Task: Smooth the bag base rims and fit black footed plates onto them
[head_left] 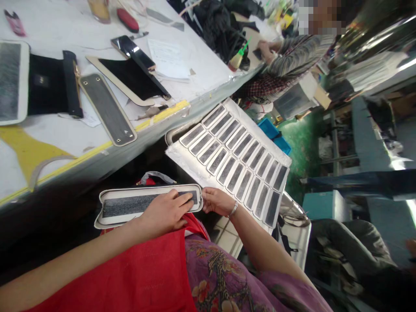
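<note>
1. Across the upper left, a long white worktable with a yellow-taped edge, strewn with cut pieces: among them a cream-edged grey strap piece lying flat close to that edge, and a glossy black phone farther back.
2. Right of the table edge and lower, a large white backing sheet lying tilted, loaded with rows of small dark rectangular strips, its near side just behind the right hand.
3. At the bottom, a bright red cloth draped over the lap, beside a purple floral garment.
4. Above the red cloth, well below the table edge, a long narrow cream-rimmed panel with a dark grey fuzzy centre, held roughly level, left end free, right end between the two hands.
5. Left hand laid palm down across the panel's right half, fingers flat and slightly spread on the grey centre (thumb hidden underneath; clasping or not, impossible to tell).
6. Right hand closed in a pinch on the rounded right end of the panel, fingertips touching the rim, almost meeting the left hand's fingers.
7. Thin silver bracelet on the right wrist.
8. Far back at the table's end, a co-worker's hand at the end of a striped sleeve, well apart from all of the above.
</note>
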The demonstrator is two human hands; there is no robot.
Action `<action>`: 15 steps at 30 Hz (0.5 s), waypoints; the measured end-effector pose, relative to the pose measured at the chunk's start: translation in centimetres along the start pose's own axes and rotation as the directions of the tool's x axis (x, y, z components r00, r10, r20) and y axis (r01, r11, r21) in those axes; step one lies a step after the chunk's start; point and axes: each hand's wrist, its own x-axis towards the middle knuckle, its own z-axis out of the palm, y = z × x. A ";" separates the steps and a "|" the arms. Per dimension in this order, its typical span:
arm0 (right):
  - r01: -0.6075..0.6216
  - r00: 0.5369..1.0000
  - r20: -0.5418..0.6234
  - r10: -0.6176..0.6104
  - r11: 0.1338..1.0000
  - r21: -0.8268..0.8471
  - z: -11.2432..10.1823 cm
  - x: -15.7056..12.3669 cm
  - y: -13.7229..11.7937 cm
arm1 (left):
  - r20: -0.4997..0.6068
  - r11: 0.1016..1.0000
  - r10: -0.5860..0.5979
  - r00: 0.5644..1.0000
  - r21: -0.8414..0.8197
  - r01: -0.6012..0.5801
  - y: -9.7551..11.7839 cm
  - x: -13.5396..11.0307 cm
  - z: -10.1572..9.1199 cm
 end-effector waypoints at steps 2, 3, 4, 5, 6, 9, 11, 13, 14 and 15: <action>-0.025 0.999 0.049 0.024 0.999 0.020 -0.5 0.5 0.1 | 0.001 1.000 0.008 1.000 0.000 -0.008 -0.2 0.0 0.0; -0.034 0.997 0.068 0.031 0.999 0.031 -0.7 0.6 0.1 | 0.002 1.000 0.010 1.000 -0.003 -0.010 -0.4 0.1 0.0; -0.041 0.996 0.080 0.038 0.998 0.038 -0.8 0.7 0.0 | 0.003 1.000 0.009 1.000 -0.008 -0.009 -0.5 0.1 0.0; -0.047 0.995 0.085 0.044 0.998 0.033 -0.9 0.7 -0.1 | 0.005 1.000 0.011 1.000 -0.014 -0.011 -0.6 0.1 0.0; -0.051 0.996 0.078 0.050 0.999 0.004 -0.8 0.5 -0.3 | 0.008 1.000 0.013 1.000 -0.021 -0.013 -0.7 0.1 0.0; -0.065 0.998 -0.022 0.061 0.961 -0.268 0.1 -0.2 -1.3 | 0.023 0.999 0.017 1.000 -0.031 -0.016 -0.8 0.2 0.0; -0.097 0.991 -0.124 0.041 0.864 -0.494 1.0 -0.9 -2.1 | 0.026 0.999 0.022 0.999 -0.028 -0.022 -0.8 0.3 0.0; -0.115 0.982 -0.189 -0.016 0.742 -0.660 2.0 -1.6 -2.7 | 0.025 0.999 0.027 0.999 -0.019 -0.026 -0.7 0.3 0.1; -0.111 0.977 -0.204 -0.057 0.684 -0.721 2.4 -1.9 -2.9 | 0.025 1.000 0.026 0.999 -0.012 -0.025 -0.6 0.3 0.1; -0.104 0.972 -0.214 -0.103 0.627 -0.772 2.8 -2.2 -3.1 | 0.022 1.000 0.022 0.999 -0.005 -0.022 -0.5 0.3 0.1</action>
